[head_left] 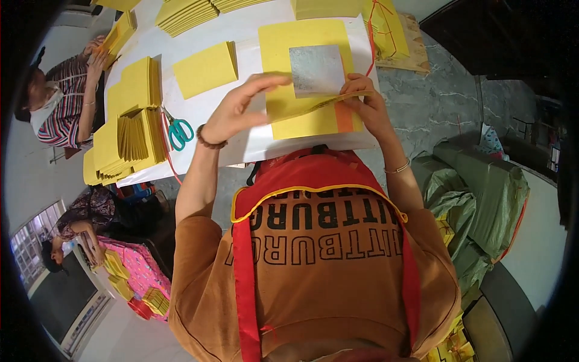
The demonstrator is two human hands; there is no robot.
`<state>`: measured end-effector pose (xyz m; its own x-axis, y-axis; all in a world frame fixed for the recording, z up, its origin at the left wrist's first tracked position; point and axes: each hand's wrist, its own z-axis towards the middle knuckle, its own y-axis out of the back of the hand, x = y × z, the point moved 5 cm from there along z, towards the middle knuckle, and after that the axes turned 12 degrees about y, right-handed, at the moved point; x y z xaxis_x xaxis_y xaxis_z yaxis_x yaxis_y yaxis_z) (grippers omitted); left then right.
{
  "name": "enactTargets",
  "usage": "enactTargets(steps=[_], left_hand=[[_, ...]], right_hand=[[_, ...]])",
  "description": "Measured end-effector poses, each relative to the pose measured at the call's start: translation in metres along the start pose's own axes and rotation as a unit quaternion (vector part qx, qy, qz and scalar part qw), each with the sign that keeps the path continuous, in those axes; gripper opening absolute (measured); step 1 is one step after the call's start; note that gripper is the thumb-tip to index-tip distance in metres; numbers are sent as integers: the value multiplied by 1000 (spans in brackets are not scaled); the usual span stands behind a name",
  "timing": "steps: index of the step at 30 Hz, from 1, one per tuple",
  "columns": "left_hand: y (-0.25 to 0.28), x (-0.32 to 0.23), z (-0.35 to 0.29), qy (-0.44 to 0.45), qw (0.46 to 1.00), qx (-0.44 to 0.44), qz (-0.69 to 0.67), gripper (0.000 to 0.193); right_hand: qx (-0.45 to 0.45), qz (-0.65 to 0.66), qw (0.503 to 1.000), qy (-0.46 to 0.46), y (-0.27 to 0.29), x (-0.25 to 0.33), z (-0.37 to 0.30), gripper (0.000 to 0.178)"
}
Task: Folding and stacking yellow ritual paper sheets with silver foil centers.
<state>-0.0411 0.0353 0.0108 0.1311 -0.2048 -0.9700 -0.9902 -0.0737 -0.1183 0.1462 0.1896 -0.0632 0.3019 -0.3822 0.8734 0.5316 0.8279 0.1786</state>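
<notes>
A stack of yellow paper sheets (274,51) lies in front of me, bearing a silver foil square (315,69) and an orange strip (343,119) near its right side. My right hand (369,107) pinches the right end of a thin yellow paper sheet (313,108), seen nearly edge-on just above the stack. At the sheet's left end my left hand (241,110) is open, thumb and fingers spread apart; whether its thumb touches the paper I cannot tell. A folded yellow packet (206,70) lies farther left on the table.
Teal-handled scissors (179,134) and a red cord lie beside several yellow paper bundles (134,133) on the white table (241,145). A person (66,99) handles yellow paper at the left; another (84,229) works at a pink-covered table. Green-wrapped bales (482,193) stand at my right.
</notes>
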Motion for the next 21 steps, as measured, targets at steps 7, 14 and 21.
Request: enactTargets(steps=[7,14,21], left_hand=[[-3,19,11,-117,810,-180,545,48],[-18,-1,-7,-195,716,-213,635,40],[-28,7,-23,-149,814,-168,536,33]], right_hand=[[-16,17,1000,8,7,-1,1,22],[54,-157,984,64,3,47,16,28],[212,-217,950,70,-4,71,14,21]])
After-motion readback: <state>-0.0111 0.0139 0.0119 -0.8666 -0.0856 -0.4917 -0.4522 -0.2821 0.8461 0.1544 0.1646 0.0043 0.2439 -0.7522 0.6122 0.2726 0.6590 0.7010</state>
